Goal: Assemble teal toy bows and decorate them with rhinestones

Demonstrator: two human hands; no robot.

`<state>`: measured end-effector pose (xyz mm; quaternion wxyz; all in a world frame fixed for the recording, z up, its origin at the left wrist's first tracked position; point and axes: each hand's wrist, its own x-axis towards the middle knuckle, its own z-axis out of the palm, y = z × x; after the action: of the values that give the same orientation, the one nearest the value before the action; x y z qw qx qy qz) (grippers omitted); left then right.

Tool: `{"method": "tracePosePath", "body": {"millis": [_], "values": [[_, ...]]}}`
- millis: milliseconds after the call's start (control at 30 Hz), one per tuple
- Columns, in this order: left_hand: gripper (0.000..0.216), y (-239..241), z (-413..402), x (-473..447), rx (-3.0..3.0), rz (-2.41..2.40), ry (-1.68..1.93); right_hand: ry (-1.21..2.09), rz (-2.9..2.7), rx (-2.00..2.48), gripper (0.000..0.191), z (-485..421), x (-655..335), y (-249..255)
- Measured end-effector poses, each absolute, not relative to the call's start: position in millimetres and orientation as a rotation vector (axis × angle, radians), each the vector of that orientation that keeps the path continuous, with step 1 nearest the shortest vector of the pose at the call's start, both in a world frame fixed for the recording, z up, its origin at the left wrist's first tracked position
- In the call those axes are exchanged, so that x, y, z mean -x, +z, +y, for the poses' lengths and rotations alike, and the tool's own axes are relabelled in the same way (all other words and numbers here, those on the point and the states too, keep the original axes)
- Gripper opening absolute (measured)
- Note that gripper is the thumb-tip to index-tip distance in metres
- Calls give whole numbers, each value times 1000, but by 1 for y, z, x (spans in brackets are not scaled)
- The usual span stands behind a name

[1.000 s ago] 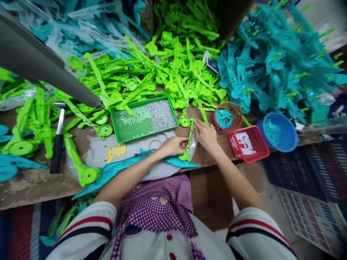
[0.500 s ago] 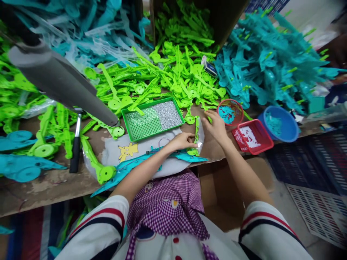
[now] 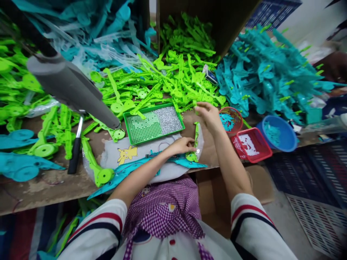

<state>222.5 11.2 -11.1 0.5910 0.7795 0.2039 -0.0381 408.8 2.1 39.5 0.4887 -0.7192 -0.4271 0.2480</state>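
My left hand point(image 3: 182, 146) is closed at the near edge of the bench, its fingertips on a bright green plastic part point(image 3: 192, 156) with a clear plastic piece point(image 3: 200, 142) along its right side. Under my left forearm lies a long turquoise plastic shell point(image 3: 123, 173) with thin wires, on a grey cloth point(image 3: 110, 150) printed with a yellow cartoon figure. My right hand point(image 3: 210, 116) is raised by the front of the green pile, thumb and fingers pinched at a small green plastic piece point(image 3: 195, 104). The fingers partly hide that piece.
A green tray point(image 3: 131, 139) of small metal pieces stands behind the cloth. To the right are a round red basket point(image 3: 238, 112), a red square basket point(image 3: 268, 146) and a blue bowl point(image 3: 291, 139). A hammer point(image 3: 75, 155) lies left, beneath a grey hanging tool point(image 3: 78, 88). Green parts point(image 3: 146, 85) and turquoise shells point(image 3: 260, 72) are heaped behind.
My right hand has moved left and away from me, to the front of the green pile, its fingers now pinched together. My left hand stays on the green part. The view has shifted slightly.
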Motion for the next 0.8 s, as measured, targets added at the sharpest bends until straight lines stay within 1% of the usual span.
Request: {"method": "tracePosePath", "body": {"millis": [67, 167, 267, 367, 467, 567, 633, 700, 733, 800], "values": [[59, -9, 11, -222, -1820, 482, -90, 659, -921, 1682, 53, 7, -416, 47], [55, -5, 7, -220, -1868, 495, -69, 669, -895, 1647, 56, -3, -410, 54], [46, -1, 2, -216, -1913, 509, 65, 562, -890, 1639, 51, -43, -382, 51], [38, 6, -4, -211, -1666, 584, 296, 413, -853, 1575, 45, -102, -342, 36], [45, 18, -11, -207, -1259, 537, 381, 412, -819, 1549, 39, -146, -305, 17], [57, 28, -18, -206, -1121, 484, 407, 403, -891, 1612, 39, -160, -286, 11], [59, 31, -22, -206, -1115, 535, 457, 434, -1009, 1656, 40, -160, -287, 19], [53, 31, -24, -207, -1151, 612, 506, 497, -1156, 1670, 39, -160, -296, 33], [50, 30, -25, -208, -1200, 649, 523, 485, -1195, 1681, 37, -161, -303, 41], [45, 31, -27, -210, -1391, 712, 540, 349, -1169, 1718, 33, -160, -319, 53]]}}
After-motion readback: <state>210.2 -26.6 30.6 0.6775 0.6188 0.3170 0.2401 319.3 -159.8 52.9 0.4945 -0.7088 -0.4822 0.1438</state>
